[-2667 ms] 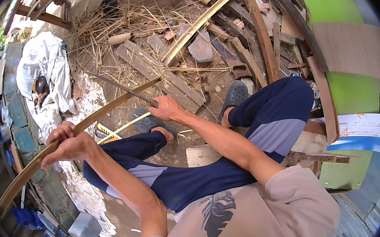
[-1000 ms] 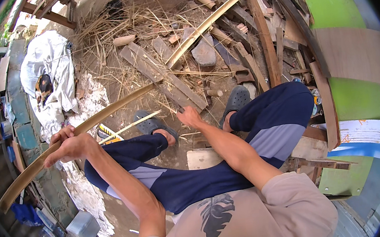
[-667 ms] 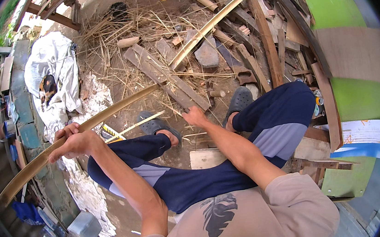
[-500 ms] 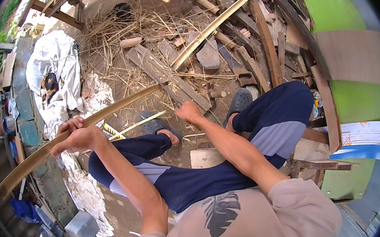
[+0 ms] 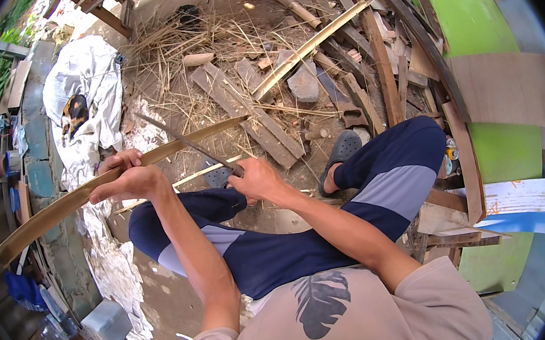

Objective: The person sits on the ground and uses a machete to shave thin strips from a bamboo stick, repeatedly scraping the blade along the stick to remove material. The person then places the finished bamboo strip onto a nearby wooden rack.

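My left hand (image 5: 127,177) grips a long curved bamboo slat (image 5: 57,209) near its middle; the slat runs from the lower left up to a tip near the picture's centre. My right hand (image 5: 257,179) holds the handle of a long dark knife (image 5: 179,138), whose blade points up and to the left and crosses over the slat. I sit with my knees bent, in dark blue trousers with grey panels. A thin pale bamboo strip (image 5: 200,173) lies on the ground just beyond my hands.
Wooden planks (image 5: 250,116), a long pale bamboo pole (image 5: 309,46), dry straw and a flat stone (image 5: 303,86) litter the ground ahead. A dog (image 5: 74,113) lies on a white sheet (image 5: 87,76) at the left. A green wall (image 5: 469,23) stands at the right, a grey box (image 5: 106,323) at lower left.
My right hand left the slat, dropped toward my knee, and now holds a knife raised across the slat. My left hand has kept its grip on the slat throughout.
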`<state>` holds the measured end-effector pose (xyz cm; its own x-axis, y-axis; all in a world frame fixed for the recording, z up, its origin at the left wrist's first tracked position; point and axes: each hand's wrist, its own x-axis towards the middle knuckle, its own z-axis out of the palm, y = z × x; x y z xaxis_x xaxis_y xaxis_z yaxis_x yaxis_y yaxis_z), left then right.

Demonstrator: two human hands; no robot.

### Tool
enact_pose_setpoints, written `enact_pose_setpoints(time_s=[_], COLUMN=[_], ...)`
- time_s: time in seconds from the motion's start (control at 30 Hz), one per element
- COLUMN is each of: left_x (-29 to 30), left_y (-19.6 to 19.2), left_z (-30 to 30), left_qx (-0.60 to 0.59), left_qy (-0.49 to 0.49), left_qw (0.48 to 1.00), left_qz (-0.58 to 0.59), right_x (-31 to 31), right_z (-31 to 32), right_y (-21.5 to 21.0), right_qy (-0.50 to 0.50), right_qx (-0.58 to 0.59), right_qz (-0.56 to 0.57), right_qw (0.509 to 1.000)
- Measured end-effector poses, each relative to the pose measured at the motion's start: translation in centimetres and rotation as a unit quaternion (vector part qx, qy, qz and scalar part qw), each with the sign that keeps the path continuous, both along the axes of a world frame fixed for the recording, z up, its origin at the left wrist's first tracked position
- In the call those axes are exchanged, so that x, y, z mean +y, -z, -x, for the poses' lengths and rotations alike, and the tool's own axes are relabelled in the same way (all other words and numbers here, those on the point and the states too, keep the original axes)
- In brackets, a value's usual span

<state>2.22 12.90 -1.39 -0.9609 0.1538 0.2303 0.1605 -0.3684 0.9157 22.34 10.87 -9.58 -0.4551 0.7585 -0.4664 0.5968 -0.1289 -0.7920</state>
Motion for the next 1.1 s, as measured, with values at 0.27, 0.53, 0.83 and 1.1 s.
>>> enact_pose_setpoints(time_s=[0.27,0.53,0.83,1.1], left_x=[-0.5,-0.2,0.3,0.5], left_y=[-0.1,-0.2,-0.1,-0.4], left_z=[-1.6,-2.0,-2.3,-2.5], left_qx=[0.017,0.020,0.028,0.015], left_qy=[0.040,0.032,0.038,0.006], left_qw=[0.999,0.999,0.999,1.000], left_qz=[0.015,0.015,0.016,0.009], right_x=[-1.9,-1.8,-2.4,-1.7], right_z=[-1.0,-3.3,-1.2,-2.7], right_y=[-4.2,2.8,-3.7,4.6], right_qy=[-0.029,0.043,0.023,0.070], right_qx=[0.001,-0.050,0.057,-0.042], right_qz=[-0.012,0.039,0.020,0.026], right_qw=[0.999,0.997,0.998,0.996])
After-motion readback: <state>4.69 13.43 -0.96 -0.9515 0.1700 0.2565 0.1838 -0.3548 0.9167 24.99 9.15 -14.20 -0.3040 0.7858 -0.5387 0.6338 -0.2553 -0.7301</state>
